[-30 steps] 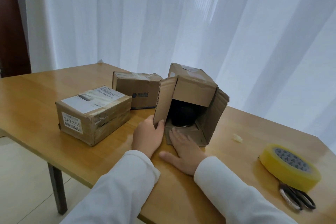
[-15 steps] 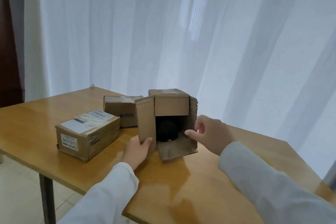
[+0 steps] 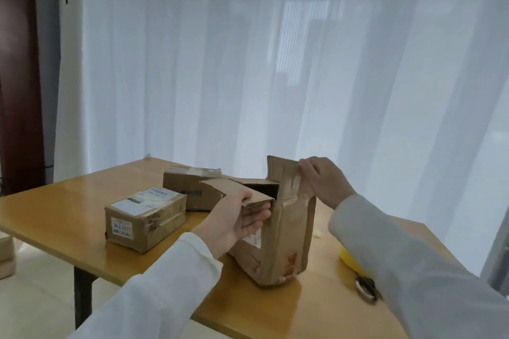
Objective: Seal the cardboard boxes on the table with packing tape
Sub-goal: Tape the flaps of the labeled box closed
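Three brown cardboard boxes are seen on the glossy wooden table: an open box standing upright at the near edge, a taped labelled box to its left, and a third box behind. One flap is gripped by the left hand, and another is pinched by the fingers of the right hand. A yellow tape roll is partly hidden behind the right sleeve.

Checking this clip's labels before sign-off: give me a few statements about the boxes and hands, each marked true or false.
1. The tall brown cardboard box stands upright with its top flaps open. True.
2. The right hand pinches a raised flap. True.
3. The left hand rests flat on the wooden table. False: it grips a side flap.
4. The labelled cardboard box lies open. False: it is closed.
5. The yellow tape roll sits on the tall box. False: it lies on the table.
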### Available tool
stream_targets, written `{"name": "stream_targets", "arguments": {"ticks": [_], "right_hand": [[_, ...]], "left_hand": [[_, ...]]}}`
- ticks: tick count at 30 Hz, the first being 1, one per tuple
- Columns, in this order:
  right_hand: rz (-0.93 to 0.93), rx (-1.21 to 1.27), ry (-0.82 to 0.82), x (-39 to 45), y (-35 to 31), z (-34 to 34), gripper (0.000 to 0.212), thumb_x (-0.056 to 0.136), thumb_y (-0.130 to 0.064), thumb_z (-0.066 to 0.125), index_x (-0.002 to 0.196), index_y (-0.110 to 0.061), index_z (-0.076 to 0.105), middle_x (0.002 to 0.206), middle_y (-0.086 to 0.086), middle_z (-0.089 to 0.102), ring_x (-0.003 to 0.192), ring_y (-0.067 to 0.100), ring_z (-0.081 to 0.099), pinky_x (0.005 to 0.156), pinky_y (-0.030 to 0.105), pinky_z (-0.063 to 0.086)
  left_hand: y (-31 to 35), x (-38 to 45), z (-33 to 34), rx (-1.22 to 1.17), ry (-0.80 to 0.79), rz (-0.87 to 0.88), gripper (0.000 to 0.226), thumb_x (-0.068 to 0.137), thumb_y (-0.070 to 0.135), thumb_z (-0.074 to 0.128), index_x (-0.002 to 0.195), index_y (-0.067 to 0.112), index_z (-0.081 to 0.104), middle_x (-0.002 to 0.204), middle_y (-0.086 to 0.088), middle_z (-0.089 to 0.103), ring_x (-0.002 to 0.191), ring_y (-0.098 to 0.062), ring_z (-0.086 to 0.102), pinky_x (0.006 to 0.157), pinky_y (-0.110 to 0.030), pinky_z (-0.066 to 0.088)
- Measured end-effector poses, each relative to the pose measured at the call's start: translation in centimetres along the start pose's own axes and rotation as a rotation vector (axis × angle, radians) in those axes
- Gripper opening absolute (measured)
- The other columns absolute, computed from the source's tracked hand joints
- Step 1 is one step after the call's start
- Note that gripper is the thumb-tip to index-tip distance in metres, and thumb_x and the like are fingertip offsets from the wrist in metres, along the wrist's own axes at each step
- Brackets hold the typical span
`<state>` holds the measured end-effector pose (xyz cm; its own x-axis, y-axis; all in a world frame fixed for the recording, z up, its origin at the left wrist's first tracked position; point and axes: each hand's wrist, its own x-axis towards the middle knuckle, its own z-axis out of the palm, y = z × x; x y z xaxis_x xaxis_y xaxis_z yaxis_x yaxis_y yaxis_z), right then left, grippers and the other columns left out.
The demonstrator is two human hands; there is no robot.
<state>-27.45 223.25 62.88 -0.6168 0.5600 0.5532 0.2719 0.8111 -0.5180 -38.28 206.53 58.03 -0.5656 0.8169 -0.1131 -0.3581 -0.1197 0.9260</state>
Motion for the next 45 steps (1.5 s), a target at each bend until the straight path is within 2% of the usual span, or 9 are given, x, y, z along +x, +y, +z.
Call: {"name": "stream_targets", "arguments": {"ticks": [4, 9, 14, 17, 21, 28, 34, 41, 45], "right_hand": [[-0.129, -0.287, -0.147, -0.8, 0.4, 1.9, 0.038, 0.102, -0.029, 0.028, 0.114, -0.016, 0.062, 0.121, 0.004, 0.061, 0.122, 0.022, 0.045, 0.113, 0.034, 0.018], [0.071, -0.596, -0.453, -2.5, -0.4, 3.9, 0.057, 0.088, -0.071, 0.020, 0.127, -0.045, 0.052, 0.141, -0.018, 0.044, 0.140, 0.006, 0.019, 0.108, 0.059, -0.014], [0.156, -0.317, -0.507, -1.8, 0.2, 4.5, 0.058, 0.096, -0.047, 0.043, 0.145, -0.016, 0.038, 0.148, 0.002, 0.040, 0.140, 0.021, 0.032, 0.118, 0.046, 0.011], [0.108, -0.151, -0.417, -2.0, 0.0, 4.4, 0.044, 0.094, -0.039, 0.051, 0.127, -0.010, 0.059, 0.123, 0.006, 0.064, 0.118, 0.015, 0.056, 0.110, 0.039, 0.035], [0.174, 0.062, -0.366, -1.9, 0.1, 4.2, 0.022, 0.098, -0.004, 0.044, 0.084, -0.012, 0.060, 0.053, -0.011, 0.063, 0.067, 0.009, 0.056, 0.057, 0.014, 0.049], [-0.069, 0.050, -0.203, -2.4, 0.7, 4.5, 0.032, 0.084, -0.004, 0.050, 0.096, -0.026, 0.070, 0.095, -0.013, 0.068, 0.090, 0.003, 0.060, 0.077, 0.013, 0.046], [-0.209, 0.055, 0.376, 0.6, -1.1, 2.7, 0.026, 0.094, -0.005, 0.046, 0.107, -0.019, 0.064, 0.106, -0.012, 0.061, 0.103, 0.006, 0.053, 0.093, 0.021, 0.041], [0.110, -0.190, -0.449, 1.7, -1.7, 6.5, 0.070, 0.087, -0.065, 0.043, 0.146, -0.028, 0.032, 0.158, -0.004, 0.018, 0.138, 0.022, 0.032, 0.110, 0.037, 0.027], [0.090, -0.256, -0.590, 1.2, -0.9, 5.6, 0.060, 0.091, -0.068, 0.028, 0.145, -0.044, 0.031, 0.159, -0.010, 0.012, 0.147, 0.022, 0.010, 0.116, 0.045, 0.004]], "left_hand": [[-0.9, -1.3, 0.1, 0.217, -0.054, -0.076, 0.028, 0.098, 0.026, 0.042, 0.103, 0.010, 0.063, 0.089, -0.004, 0.075, 0.077, -0.014, 0.069, 0.067, -0.027, 0.049], [-0.3, -2.9, 0.8, 0.470, -0.092, -0.055, 0.030, 0.099, 0.028, 0.041, 0.108, 0.008, 0.062, 0.088, -0.004, 0.075, 0.075, -0.013, 0.069, 0.066, -0.024, 0.049], [1.2, -4.4, 0.6, 0.748, 0.075, 0.384, 0.050, 0.095, 0.055, 0.032, 0.093, 0.017, 0.065, 0.085, 0.001, 0.072, 0.076, -0.012, 0.066, 0.067, -0.024, 0.050], [2.7, -3.3, 0.1, 0.975, 0.267, 0.817, 0.034, 0.089, 0.057, 0.040, 0.093, 0.029, 0.057, 0.089, 0.015, 0.062, 0.084, -0.004, 0.058, 0.070, -0.018, 0.045], [2.0, -0.3, -0.5, 1.508, 0.086, 0.804, 0.033, 0.092, 0.056, 0.038, 0.114, 0.037, 0.052, 0.113, 0.024, 0.051, 0.105, 0.002, 0.045, 0.090, -0.023, 0.039], [-0.6, 2.6, -2.9, 1.623, 0.197, 0.687, 0.075, 0.080, 0.066, -0.005, 0.137, 0.043, 0.037, 0.143, 0.021, 0.039, 0.132, -0.004, 0.033, 0.112, -0.032, 0.019], [-0.9, 2.4, -1.8, 1.818, 0.239, 0.638, 0.110, 0.053, 0.085, -0.023, 0.137, 0.042, 0.034, 0.132, 0.021, 0.041, 0.124, -0.008, 0.034, 0.106, -0.034, 0.022], [-1.9, 1.4, 0.7, 1.966, 0.312, 0.698, 0.044, 0.093, 0.061, 0.028, 0.119, 0.027, 0.041, 0.118, 0.007, 0.047, 0.108, -0.013, 0.041, 0.098, -0.029, 0.031], [2.2, 1.3, -0.4, 1.524, 0.240, 0.668, 0.032, 0.091, 0.056, 0.042, 0.094, 0.027, 0.056, 0.093, 0.012, 0.060, 0.089, -0.007, 0.055, 0.076, -0.025, 0.044]]}}
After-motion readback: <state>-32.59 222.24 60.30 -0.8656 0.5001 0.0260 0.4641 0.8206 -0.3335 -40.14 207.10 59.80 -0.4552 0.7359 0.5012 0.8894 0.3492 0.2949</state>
